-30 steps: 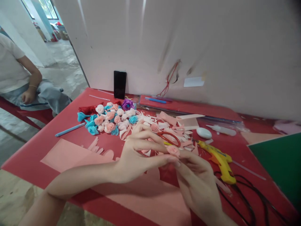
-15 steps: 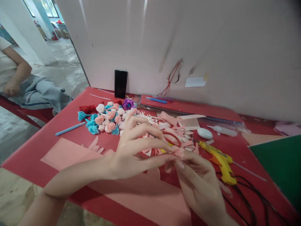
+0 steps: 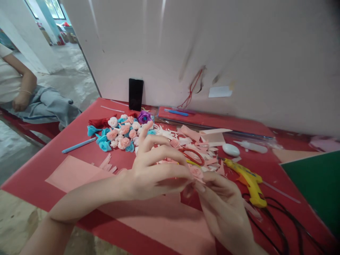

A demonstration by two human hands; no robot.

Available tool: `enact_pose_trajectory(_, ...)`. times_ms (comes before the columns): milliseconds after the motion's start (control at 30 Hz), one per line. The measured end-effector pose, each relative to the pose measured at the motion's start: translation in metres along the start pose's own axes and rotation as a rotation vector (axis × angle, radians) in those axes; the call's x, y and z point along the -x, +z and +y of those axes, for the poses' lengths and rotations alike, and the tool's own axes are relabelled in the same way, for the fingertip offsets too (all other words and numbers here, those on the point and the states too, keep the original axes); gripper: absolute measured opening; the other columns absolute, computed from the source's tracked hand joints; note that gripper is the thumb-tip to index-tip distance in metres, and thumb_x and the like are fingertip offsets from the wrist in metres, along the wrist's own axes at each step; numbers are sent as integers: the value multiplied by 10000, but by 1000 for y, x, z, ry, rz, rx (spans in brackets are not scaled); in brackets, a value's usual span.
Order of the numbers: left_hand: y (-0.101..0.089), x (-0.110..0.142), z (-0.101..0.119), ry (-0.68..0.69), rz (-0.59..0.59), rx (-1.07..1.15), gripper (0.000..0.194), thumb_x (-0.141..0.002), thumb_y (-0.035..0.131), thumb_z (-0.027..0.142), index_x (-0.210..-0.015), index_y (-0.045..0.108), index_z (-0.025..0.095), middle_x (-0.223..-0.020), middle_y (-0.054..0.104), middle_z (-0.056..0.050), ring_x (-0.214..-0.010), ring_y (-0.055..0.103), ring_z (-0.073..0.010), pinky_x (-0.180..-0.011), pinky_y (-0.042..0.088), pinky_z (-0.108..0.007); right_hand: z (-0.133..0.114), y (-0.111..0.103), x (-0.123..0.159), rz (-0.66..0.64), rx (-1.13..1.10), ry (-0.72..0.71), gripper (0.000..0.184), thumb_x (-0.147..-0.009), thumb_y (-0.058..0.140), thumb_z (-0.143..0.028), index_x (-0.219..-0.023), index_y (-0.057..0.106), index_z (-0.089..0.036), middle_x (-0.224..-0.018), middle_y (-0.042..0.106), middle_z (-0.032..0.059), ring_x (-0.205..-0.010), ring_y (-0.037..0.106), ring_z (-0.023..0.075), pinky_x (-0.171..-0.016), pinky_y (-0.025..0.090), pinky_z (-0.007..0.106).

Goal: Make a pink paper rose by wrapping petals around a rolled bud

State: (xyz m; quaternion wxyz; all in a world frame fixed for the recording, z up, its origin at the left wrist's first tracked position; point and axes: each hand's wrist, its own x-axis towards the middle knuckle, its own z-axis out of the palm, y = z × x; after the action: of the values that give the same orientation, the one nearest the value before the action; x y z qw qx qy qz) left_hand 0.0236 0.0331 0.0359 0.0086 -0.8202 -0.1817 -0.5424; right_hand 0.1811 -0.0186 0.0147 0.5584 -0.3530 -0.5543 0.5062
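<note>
Left hand [image 3: 158, 168] arched; right hand [image 3: 224, 205] pinches flower [image 3: 197, 172].

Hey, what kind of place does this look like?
Probably a craft workspace, perhaps for making flowers: a heap of colourful flowers, a yellow glue gun and cut scraps share the red table.

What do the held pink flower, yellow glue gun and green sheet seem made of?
Pink flower: probably thin paper, matte, judging by its layered, ruffled petals.
Glue gun: likely hard plastic, smooth, with a molded-looking body.
Green sheet: perhaps card or foam; its flat, even, matte face leaves that open.
</note>
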Motion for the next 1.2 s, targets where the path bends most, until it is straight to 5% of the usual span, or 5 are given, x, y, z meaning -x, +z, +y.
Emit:
enact_pose_trajectory(167, 9, 6, -1, -17, 90, 61, 39, -815, 591, 229, -791, 564, 216, -683, 654, 14, -734, 526, -155, -903, 421, -419, -4, -1, 1, 27, 61, 10, 105, -805, 621, -244, -747, 698, -283, -601, 644, -17, -607, 609, 123, -566, 501, 213)
enact_pose_trajectory(300, 11, 4, 2, -160, 83, 206, 110, -787, 621, 271, -769, 551, 188, -688, 637, 3, -711, 541, -138, -822, 443, -380, -2, -6, 4, 70, 139, -69, 115, -799, 637, -232, -835, 701, -320, -624, 655, -26, -581, 574, 111, -495, 465, 183)
enact_pose_trajectory(467, 10, 0, 7, -318, -84, 411, 99, -746, 656, 184, -717, 568, 149, -675, 635, -9, -695, 535, -123, -686, 440, -297, 1, -9, 6, 83, 266, -260, 247, -823, 571, -116, -946, 674, -304, -688, 629, -13, -672, 563, 131, -537, 466, 226)
enact_pose_trajectory(733, 16, 4, 10, -441, -51, 658, 137, -751, 690, 221, -677, 620, 129, -647, 643, -28, -658, 511, -111, -637, 428, -266, -11, -5, -2, 121, 611, -590, 295, -731, 546, 20, -854, 653, -226, -644, 583, -7, -617, 544, 139, -564, 477, 287)
enact_pose_trajectory(1200, 16, 4, 13, -488, -106, 710, 75, -714, 690, 159, -690, 624, 132, -644, 625, -20, -658, 532, -114, -642, 449, -266, -16, -12, 2, 44, 947, -654, 265, -744, 527, -8, -842, 582, -247, -612, 601, -2, -611, 545, 166, -576, 466, 326)
